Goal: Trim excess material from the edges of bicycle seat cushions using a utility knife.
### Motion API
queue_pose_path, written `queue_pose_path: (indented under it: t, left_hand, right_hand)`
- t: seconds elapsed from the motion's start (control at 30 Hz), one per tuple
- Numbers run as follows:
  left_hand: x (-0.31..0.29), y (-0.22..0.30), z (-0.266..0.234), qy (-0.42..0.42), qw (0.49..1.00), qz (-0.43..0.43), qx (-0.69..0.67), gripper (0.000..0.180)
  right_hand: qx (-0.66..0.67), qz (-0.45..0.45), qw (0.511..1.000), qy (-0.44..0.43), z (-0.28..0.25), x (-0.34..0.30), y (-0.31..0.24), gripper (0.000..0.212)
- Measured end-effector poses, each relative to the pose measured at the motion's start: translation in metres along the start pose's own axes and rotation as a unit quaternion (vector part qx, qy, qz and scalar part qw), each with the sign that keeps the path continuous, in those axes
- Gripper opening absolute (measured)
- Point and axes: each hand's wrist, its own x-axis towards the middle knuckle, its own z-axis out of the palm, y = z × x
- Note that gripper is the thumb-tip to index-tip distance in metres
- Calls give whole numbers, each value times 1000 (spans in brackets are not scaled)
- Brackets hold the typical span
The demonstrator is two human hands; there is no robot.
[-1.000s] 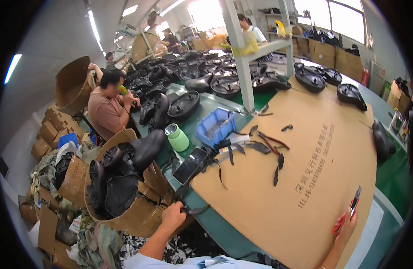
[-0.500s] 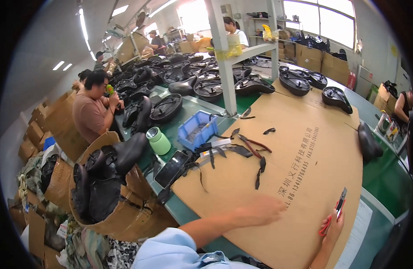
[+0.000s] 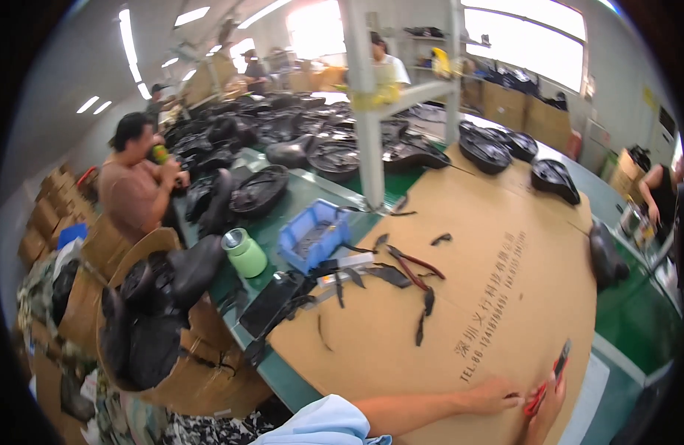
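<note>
My right hand [image 3: 550, 400] grips a red utility knife [image 3: 535, 400] at the lower right, its blade pointing up and away over the cardboard. Just left of it, my left hand [image 3: 494, 395] has its fingers curled together, tips close to the knife's handle. Whether anything small sits between those fingers is blurred. Beneath both hands lies a large brown cardboard sheet [image 3: 401, 348] with dark print. Farther off on the sheet rest red-handled pliers [image 3: 412, 268] among black scraps [image 3: 386, 276].
A blue bin [image 3: 312, 236], a green jar [image 3: 244, 254] and a dark phone [image 3: 274, 302] stand left of the sheet. Black bicycle saddles [image 3: 553, 182] line its far edge; more fill a carton [image 3: 145, 326] at left. A metal post [image 3: 368, 141] rises behind. A person [image 3: 134, 178] works at left.
My left hand has moved right and nearer to me, from over the print to beside the knife. The right hand still holds the knife. The view has shifted slightly.
</note>
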Motion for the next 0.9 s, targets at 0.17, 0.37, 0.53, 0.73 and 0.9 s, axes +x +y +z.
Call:
queue_pose_path:
  t: [0.17,0.37,0.53,0.73,0.9]
  left_hand:
    - [-4,-16,-8,28,995,13,97,19]
    - [5,19,-22,14,996,-59,67,19]
    - [10,18,-15,-16,994,-37,98,19]
    - [-2,22,-26,-29,991,-78,101,22]
    - [-4,10,-11,-17,988,-123,88,20]
  right_hand:
    - [40,6,999,-30,22,44,-19,28]
    - [124,-99,987,22,11,148,-28,28]
    - [286,-94,953,8,-5,237,-25,31]
    - [413,-87,906,-35,51,328,-9,30]
    - [345,-190,919,33,30,392,-25,34]
